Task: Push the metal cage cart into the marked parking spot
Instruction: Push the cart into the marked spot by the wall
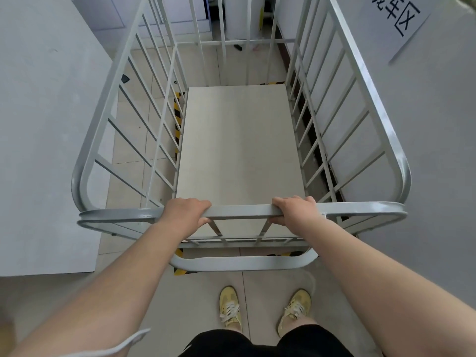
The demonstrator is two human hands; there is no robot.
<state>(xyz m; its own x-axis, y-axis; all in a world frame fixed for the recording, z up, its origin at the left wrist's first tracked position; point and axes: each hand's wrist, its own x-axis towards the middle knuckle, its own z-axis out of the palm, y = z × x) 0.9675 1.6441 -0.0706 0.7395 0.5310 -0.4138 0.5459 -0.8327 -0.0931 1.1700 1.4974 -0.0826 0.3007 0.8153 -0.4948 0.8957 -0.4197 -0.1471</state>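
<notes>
The grey metal cage cart fills the middle of the head view, with barred sides and a pale flat deck. My left hand and my right hand both grip its near top rail. Yellow-and-black hazard tape marks the parking spot on the tiled floor: it runs along the cart's left side, shows past the far end of the deck and lies under the near bumper. The deck sits between these tape lines.
A grey wall runs close along the cart's right side and carries a white paper sign. A grey panel stands on the left. My feet in yellow shoes stand behind the cart. Cabinets stand beyond the cart.
</notes>
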